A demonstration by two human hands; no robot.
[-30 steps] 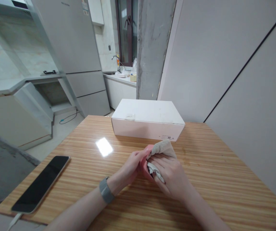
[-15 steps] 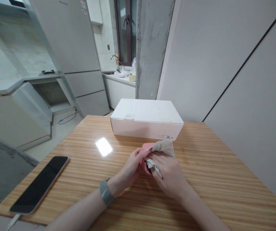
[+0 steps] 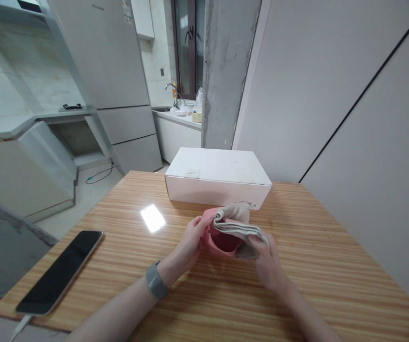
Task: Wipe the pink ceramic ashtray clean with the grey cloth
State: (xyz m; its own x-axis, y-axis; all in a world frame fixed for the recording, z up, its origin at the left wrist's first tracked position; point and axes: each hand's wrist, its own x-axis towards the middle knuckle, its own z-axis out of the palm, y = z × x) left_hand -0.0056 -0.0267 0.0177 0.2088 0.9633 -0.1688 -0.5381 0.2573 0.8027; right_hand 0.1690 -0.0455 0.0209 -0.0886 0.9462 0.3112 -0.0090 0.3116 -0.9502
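Observation:
My left hand (image 3: 192, 240) is closed on the left side of a pink hollow container (image 3: 208, 242), its thumb at the rim. The container's dark opening faces me; its exact kind I cannot make out. A folded beige cloth (image 3: 238, 229) lies across the top of that opening and hangs down on the right side. Pinched in my right hand (image 3: 270, 263) is the right end of the cloth, between thumb and fingers. Both hands are above the middle of the wooden table (image 3: 318, 266).
Just behind the hands stands a white cardboard box (image 3: 215, 190). A phone (image 3: 60, 270) with a white charging cable (image 3: 22, 327) lies on the table's left. Beyond are a fridge (image 3: 119, 71) and a sink counter. A white wall (image 3: 318, 95) borders the right side.
My right hand has drawn back to the right from the container's mouth, bringing the cloth's end with it. The container's opening now shows more. My left hand keeps its hold.

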